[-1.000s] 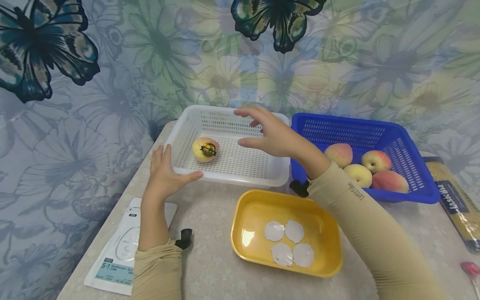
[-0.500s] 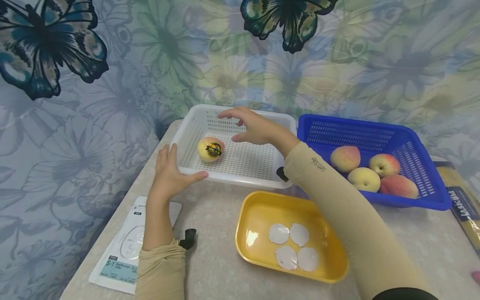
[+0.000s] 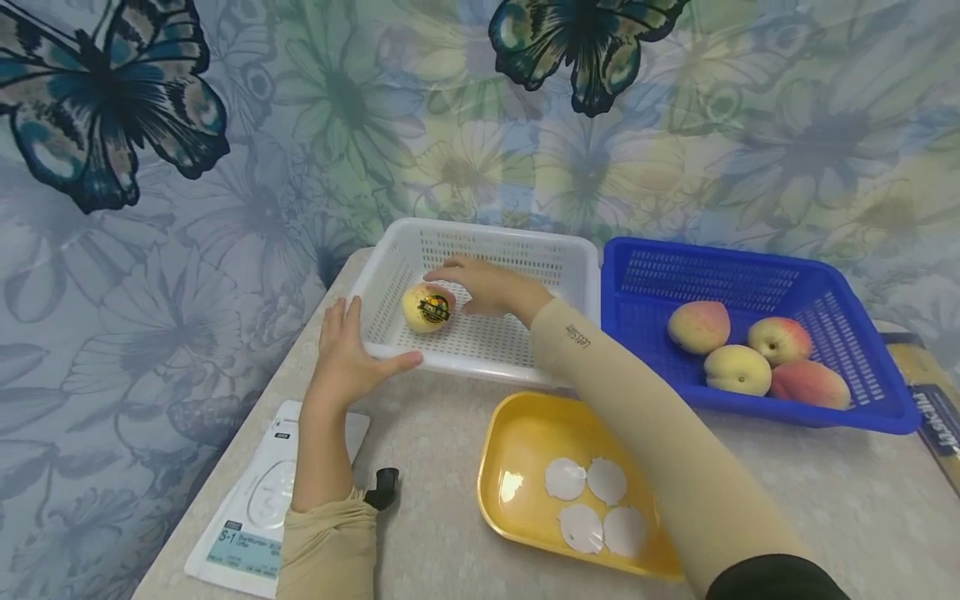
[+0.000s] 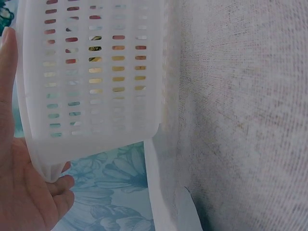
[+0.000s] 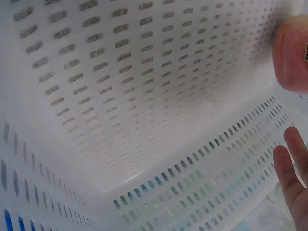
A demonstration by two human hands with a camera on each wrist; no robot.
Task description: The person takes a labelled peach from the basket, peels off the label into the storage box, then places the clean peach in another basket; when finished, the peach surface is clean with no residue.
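On a pale speckled tabletop (image 3: 435, 433) before a flowered, butterfly-printed curtain, the round yellow-pink peach with a dark sticker (image 3: 427, 307) lies in the left part of the white perforated plastic basket (image 3: 517, 354), left of frame centre. The right hand (image 3: 483, 287), fingers loosely spread and gripping nothing, touches or nearly touches the peach's right side. The left hand (image 3: 347, 357), below-left, lies flat with straight fingers bracing the basket's near corner; it would serve well to keep that brace firm and close gently round the fruit.
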